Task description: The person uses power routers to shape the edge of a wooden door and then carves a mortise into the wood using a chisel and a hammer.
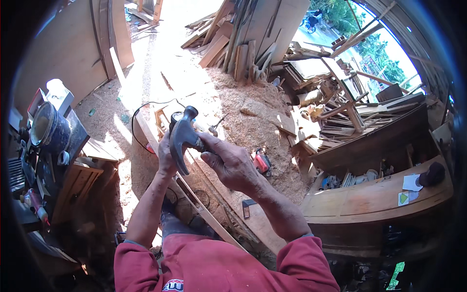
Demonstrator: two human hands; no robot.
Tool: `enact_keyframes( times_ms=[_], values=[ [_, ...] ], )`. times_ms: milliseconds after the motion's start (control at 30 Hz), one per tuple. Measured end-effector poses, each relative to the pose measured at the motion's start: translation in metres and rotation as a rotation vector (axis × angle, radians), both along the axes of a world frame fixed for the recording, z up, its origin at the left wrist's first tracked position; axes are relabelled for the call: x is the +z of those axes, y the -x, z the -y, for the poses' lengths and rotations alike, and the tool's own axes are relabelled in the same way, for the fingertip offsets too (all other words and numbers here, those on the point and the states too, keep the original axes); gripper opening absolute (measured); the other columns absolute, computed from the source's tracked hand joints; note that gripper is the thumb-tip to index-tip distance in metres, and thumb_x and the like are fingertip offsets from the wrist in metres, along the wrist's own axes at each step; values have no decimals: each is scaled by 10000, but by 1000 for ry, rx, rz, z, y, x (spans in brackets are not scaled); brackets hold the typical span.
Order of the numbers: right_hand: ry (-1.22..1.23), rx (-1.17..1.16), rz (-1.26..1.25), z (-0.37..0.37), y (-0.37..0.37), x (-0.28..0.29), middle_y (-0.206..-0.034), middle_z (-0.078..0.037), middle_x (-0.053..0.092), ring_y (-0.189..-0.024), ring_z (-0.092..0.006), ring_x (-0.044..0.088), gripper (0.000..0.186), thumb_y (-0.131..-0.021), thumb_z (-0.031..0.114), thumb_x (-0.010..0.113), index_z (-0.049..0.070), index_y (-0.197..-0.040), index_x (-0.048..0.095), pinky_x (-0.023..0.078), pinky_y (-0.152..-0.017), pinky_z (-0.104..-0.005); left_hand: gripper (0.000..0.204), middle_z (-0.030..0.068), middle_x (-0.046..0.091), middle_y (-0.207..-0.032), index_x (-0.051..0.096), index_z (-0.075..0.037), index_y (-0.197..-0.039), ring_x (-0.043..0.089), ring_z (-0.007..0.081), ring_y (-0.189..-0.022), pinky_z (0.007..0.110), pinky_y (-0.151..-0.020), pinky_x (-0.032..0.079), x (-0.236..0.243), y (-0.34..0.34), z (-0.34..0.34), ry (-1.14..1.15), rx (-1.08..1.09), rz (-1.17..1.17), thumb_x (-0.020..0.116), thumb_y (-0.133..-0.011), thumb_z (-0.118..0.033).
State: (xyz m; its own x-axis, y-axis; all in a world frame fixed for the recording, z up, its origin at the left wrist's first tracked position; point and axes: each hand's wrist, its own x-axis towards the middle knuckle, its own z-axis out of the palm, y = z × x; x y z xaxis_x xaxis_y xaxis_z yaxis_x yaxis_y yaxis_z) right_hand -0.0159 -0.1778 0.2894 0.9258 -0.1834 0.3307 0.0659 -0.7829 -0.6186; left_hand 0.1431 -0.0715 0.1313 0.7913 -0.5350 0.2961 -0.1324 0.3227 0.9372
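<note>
A claw hammer (183, 141) with a dark steel head is held up in front of me, my right hand (231, 163) wrapped round its handle. Just behind the head is my left hand (166, 158), its fingers curled and partly covered by the hammer. A dark round end (176, 117) shows above the left fingers; what it belongs to is hidden. Below both hands a long narrow wooden board (206, 214) runs slantwise over the work area. Wooden pieces (159, 121) lie beyond the left hand.
A red and black power tool (261, 162) lies in sawdust (238, 114). A black cable (134, 124) loops on the left. Stacked boards (258, 29) lean at the back. Scrap wood (340, 117) and a wooden cabinet (374, 194) fill the right. A bucket (48, 124) stands at left.
</note>
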Motion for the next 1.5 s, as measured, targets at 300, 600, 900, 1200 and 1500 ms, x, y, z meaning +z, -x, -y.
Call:
enact_keyframes(
  times_ms=[300, 600, 900, 1200, 1500],
  values=[
    [-135, -30, -64, -6, 15, 12, -1126, -221, 683, -1049, -300, 695, 488, -956, 149, 651, 72, -1416, 506, 531, -874, -384, 426, 52, 707, -1032, 611, -5, -1251, 660, 121, -926, 274, -802, 526, 11, 1, -12, -79, 26, 162, 712, -876, -180],
    [-83, -67, 22, -11, 9, 12, -1041, -224, 693, -929, -329, 716, 448, -949, 158, 647, 90, -1380, 543, 546, -766, -414, 415, 46, 704, -937, 652, -31, -1162, 651, 96, -847, 289, -748, 528, 21, -4, -20, -155, 138, 171, 762, -855, -288],
    [-153, -181, -61, -9, 11, 5, -916, -108, 691, -844, -126, 644, 411, -999, 260, 617, 140, -1387, 558, 514, -761, -318, 369, 9, 627, -768, 648, -60, -986, 582, 92, -711, 303, -672, 504, -7, -13, -7, -137, 83, 33, 740, -829, -381],
    [-213, -143, 31, -11, 5, -5, -786, 61, 530, -639, -15, 407, 426, -1012, 264, 610, 98, -1401, 554, 302, -537, -195, 459, 63, 647, -742, 642, -51, -997, 641, 165, -692, 353, -663, 524, -13, -18, -3, -201, 129, 135, 729, -814, -463],
    [-209, -152, 46, -5, 1, 2, -715, 67, 509, -626, -16, 403, 467, -1013, 281, 606, 114, -1438, 508, 287, -554, -196, 381, 21, 666, -798, 651, -59, -1022, 627, 105, -738, 302, -688, 526, 3, -5, -22, -194, 134, 131, 744, -837, -379]
  ],
)
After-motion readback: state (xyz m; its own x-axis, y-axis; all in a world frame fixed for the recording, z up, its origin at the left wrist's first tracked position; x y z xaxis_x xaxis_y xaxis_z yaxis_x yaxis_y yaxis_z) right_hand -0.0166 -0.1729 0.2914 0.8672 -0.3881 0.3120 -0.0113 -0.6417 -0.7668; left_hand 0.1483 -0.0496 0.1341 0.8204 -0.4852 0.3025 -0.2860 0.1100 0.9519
